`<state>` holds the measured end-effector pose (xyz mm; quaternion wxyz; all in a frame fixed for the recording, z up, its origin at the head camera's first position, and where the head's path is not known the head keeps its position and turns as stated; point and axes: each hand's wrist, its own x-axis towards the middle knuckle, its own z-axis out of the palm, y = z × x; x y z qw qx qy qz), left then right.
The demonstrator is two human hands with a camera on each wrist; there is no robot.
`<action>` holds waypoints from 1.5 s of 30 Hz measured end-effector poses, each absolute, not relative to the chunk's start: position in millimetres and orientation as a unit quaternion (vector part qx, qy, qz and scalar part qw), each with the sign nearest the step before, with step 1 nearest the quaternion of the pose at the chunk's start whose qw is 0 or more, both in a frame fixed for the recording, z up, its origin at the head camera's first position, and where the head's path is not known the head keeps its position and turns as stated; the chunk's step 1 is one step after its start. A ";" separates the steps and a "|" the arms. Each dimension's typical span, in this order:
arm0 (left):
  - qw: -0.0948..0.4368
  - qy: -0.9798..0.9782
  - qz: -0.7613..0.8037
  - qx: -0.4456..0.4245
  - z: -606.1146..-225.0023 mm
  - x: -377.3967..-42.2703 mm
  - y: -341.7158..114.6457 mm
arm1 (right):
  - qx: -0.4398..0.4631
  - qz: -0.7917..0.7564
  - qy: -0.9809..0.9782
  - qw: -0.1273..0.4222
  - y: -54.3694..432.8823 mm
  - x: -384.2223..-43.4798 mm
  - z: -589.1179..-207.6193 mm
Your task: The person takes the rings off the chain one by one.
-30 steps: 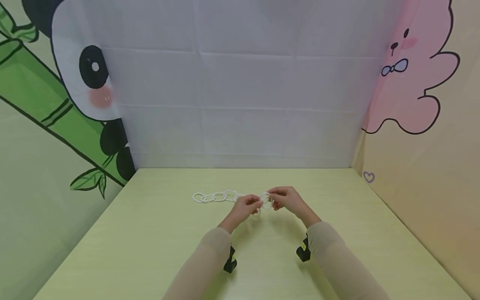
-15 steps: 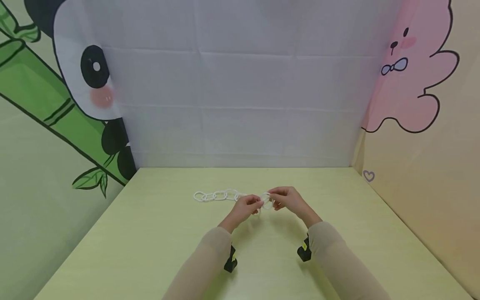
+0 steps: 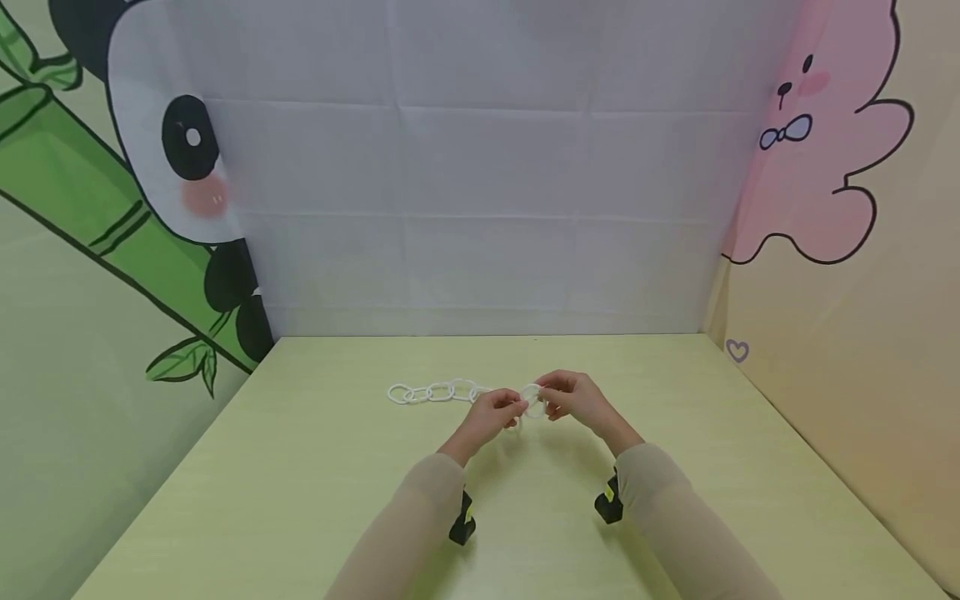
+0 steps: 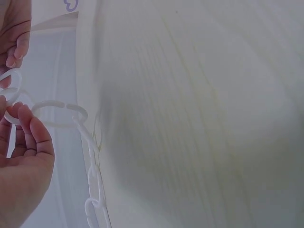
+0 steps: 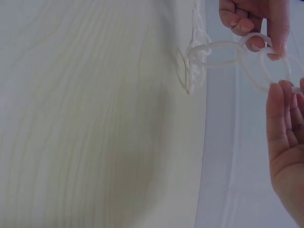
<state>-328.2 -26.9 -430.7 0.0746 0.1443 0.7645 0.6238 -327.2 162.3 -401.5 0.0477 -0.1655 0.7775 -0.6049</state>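
In the head view my left hand [image 3: 491, 415] and right hand [image 3: 583, 402] meet over the table, thumbs and fingertips close together. Between them is a white oval ring [image 5: 262, 66], pinched by the right fingertips. My left hand pinches the end link [image 5: 248, 71] of a white plastic chain, and the ring overlaps that link in the right wrist view. From there a link [image 4: 47, 103] with a small gap in its side hangs toward the table. The rest of the chain [image 4: 91, 159] lies on the tabletop, stretching left. Fingers hide part of both held pieces.
The pale yellow-green table [image 3: 300, 500] ends at a white cloth backdrop [image 3: 487, 167]. Painted side walls show a panda with bamboo [image 3: 172, 200] and a pink bear [image 3: 825, 200]. Black wrist camera mounts [image 3: 462, 521] hang below both sleeves.
Hardly anything moves. Both hands keep their holds in nearly the same place, with only slight shifts of the fingers and the ring; the chain on the table stays put.
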 end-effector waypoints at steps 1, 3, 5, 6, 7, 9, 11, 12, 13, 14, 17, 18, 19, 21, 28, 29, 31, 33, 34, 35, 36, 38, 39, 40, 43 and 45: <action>0.073 0.764 0.625 0.145 -430.9 -328.0 -26.6 | -0.162 -0.604 0.779 0.045 162.1 -327.9 -402.5; 0.070 0.762 0.627 0.145 -431.1 -327.7 -26.1 | -0.156 -0.604 0.781 0.040 161.6 -328.1 -403.6; 0.070 0.761 0.629 0.145 -431.8 -327.5 -25.7 | -0.148 -0.605 0.782 0.036 161.0 -327.7 -403.9; 0.070 0.761 0.629 0.146 -432.2 -327.5 -25.7 | -0.145 -0.605 0.782 0.035 160.6 -327.4 -403.8; 0.071 0.759 0.630 0.146 -432.8 -327.6 -25.8 | -0.145 -0.605 0.782 0.035 160.4 -327.1 -403.7; 0.073 0.759 0.630 0.149 -434.4 -328.1 -26.3 | -0.145 -0.603 0.783 0.034 160.2 -326.7 -403.7; 0.075 0.758 0.631 0.149 -435.7 -328.6 -26.7 | -0.145 -0.602 0.784 0.033 160.4 -326.9 -404.1; 0.076 0.758 0.631 0.150 -436.2 -328.9 -26.9 | -0.146 -0.601 0.785 0.033 160.5 -327.1 -404.3; 0.077 0.757 0.631 0.150 -436.6 -329.1 -27.1 | -0.147 -0.599 0.786 0.033 160.6 -327.5 -404.5; 0.076 0.758 0.630 0.152 -436.9 -329.4 -27.2 | -0.148 -0.600 0.786 0.034 160.8 -327.6 -404.5; 0.076 0.757 0.630 0.152 -437.8 -329.4 -27.1 | -0.151 -0.601 0.784 0.040 160.9 -324.4 -400.7; 0.076 0.758 0.630 0.152 -438.1 -329.3 -27.0 | -0.153 -0.599 0.785 0.041 160.4 -321.3 -397.5; 0.075 0.758 0.630 0.152 -438.5 -329.2 -26.9 | -0.153 -0.597 0.786 0.043 159.9 -318.2 -393.9; 0.073 0.757 0.631 0.152 -439.6 -329.6 -26.4 | -0.152 -0.596 0.787 0.043 160.1 -317.4 -393.9; 0.077 0.758 0.631 0.149 -440.8 -332.4 -24.3 | -0.158 -0.597 0.785 0.042 164.0 -324.7 -404.1; 0.078 0.758 0.631 0.148 -440.6 -332.3 -24.1 | -0.161 -0.598 0.784 0.043 164.5 -324.9 -404.4; 0.078 0.757 0.631 0.149 -440.4 -332.4 -23.7 | -0.166 -0.599 0.782 0.045 165.4 -325.1 -404.8; 0.077 0.758 0.630 0.149 -440.6 -332.3 -23.5 | -0.172 -0.600 0.780 0.046 165.9 -325.3 -405.2; 0.077 0.758 0.630 0.148 -440.5 -332.0 -23.4 | -0.174 -0.599 0.780 0.046 165.9 -325.2 -405.2; 0.077 0.759 0.630 0.146 -440.5 -331.9 -23.4 | -0.175 -0.598 0.780 0.046 165.9 -325.2 -405.3; 0.075 0.759 0.630 0.145 -440.6 -331.7 -23.2 | -0.177 -0.597 0.781 0.045 165.8 -325.1 -405.4; 0.073 0.760 0.630 0.143 -440.4 -331.4 -23.0 | -0.178 -0.595 0.783 0.044 165.5 -324.9 -405.3; 0.072 0.760 0.630 0.141 -440.2 -331.2 -22.9 | -0.178 -0.593 0.784 0.043 165.1 -324.7 -404.9; 0.072 0.760 0.630 0.139 -440.1 -331.0 -22.7 | -0.177 -0.592 0.785 0.043 164.8 -324.4 -404.7; 0.072 0.762 0.630 0.133 -439.2 -330.2 -22.0 | -0.174 -0.591 0.786 0.043 164.4 -324.3 -404.5; 0.072 0.761 0.631 0.130 -438.7 -329.6 -21.5 | -0.171 -0.592 0.786 0.043 164.5 -324.6 -404.6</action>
